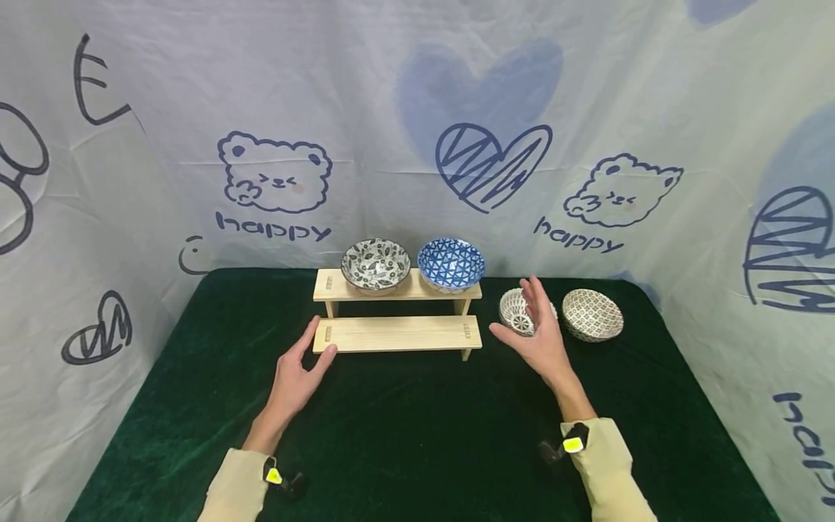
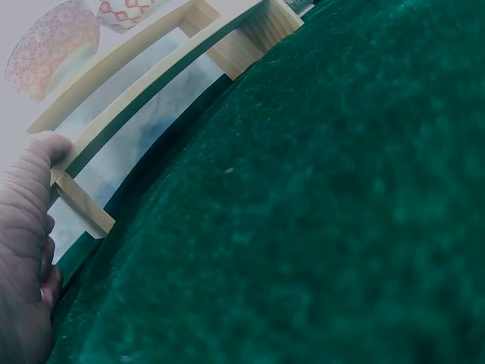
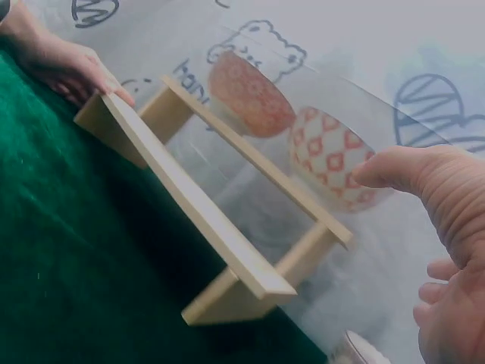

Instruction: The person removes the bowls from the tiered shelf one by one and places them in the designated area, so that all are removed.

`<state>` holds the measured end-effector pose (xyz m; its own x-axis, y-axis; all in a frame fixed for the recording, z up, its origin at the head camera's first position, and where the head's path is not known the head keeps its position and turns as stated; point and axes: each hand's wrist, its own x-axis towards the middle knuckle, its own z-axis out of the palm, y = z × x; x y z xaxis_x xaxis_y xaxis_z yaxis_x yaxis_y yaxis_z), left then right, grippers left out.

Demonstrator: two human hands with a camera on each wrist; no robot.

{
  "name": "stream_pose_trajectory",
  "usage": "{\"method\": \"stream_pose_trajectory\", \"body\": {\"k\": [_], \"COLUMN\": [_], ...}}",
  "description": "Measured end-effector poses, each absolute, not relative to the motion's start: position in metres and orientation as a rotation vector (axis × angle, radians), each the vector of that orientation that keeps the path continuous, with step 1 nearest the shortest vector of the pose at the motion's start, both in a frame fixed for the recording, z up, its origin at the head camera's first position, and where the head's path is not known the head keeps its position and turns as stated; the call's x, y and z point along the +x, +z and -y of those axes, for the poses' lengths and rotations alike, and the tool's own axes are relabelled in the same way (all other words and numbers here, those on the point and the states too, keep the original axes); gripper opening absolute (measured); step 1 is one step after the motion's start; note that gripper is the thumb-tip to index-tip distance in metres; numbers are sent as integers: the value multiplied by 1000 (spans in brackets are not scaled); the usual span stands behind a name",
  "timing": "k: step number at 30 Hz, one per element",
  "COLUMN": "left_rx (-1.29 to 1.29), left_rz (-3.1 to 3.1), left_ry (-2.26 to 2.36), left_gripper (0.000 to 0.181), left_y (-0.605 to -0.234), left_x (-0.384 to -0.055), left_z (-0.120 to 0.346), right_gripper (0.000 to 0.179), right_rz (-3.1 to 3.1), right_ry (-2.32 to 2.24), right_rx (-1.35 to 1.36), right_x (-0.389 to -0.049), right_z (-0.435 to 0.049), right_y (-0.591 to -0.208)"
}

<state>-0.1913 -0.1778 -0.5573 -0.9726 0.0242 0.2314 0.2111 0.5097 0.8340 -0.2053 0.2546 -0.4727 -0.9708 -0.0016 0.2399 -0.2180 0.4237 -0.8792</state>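
Observation:
My left hand (image 1: pixel 293 380) holds the left end of the lower tier of a two-tier wooden stand (image 1: pixel 398 335), thumb at the front edge. The left wrist view shows that thumb (image 2: pixel 49 144) on the board's end. My right hand (image 1: pixel 546 348), fingers extended and thumb spread, hovers by a small black-and-white bowl (image 1: pixel 514 312) and partly hides it. Whether it touches that bowl cannot be made out. On the upper tier sit a leaf-patterned bowl (image 1: pixel 376 264) and a blue triangle-patterned bowl (image 1: pixel 451 262).
A beige lattice-patterned bowl (image 1: pixel 592 316) stands at the right, tilted slightly in view, beside the small bowl. Dark green cloth (image 1: pixel 404 435) covers the table. Behind and at both sides hangs a white curtain (image 1: pixel 385 109) with blue drawings.

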Motion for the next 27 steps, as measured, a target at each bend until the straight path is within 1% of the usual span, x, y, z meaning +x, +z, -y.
{"method": "stream_pose_trajectory", "body": {"k": [13,27], "left_rx": [-188,-187], "left_rz": [2568,2570], "left_ry": [-1461,-1467], "left_gripper": [73,73], "left_y": [-558,-557], "left_x": [-192,-191], "left_z": [178,178], "right_gripper": [104,104], "right_rz": [2397,2370], "right_ry": [1801,1886], "right_rx": [388,421], "right_x": [-228,-246], "right_z": [-214,-195], "right_y": [-462,-453]}}
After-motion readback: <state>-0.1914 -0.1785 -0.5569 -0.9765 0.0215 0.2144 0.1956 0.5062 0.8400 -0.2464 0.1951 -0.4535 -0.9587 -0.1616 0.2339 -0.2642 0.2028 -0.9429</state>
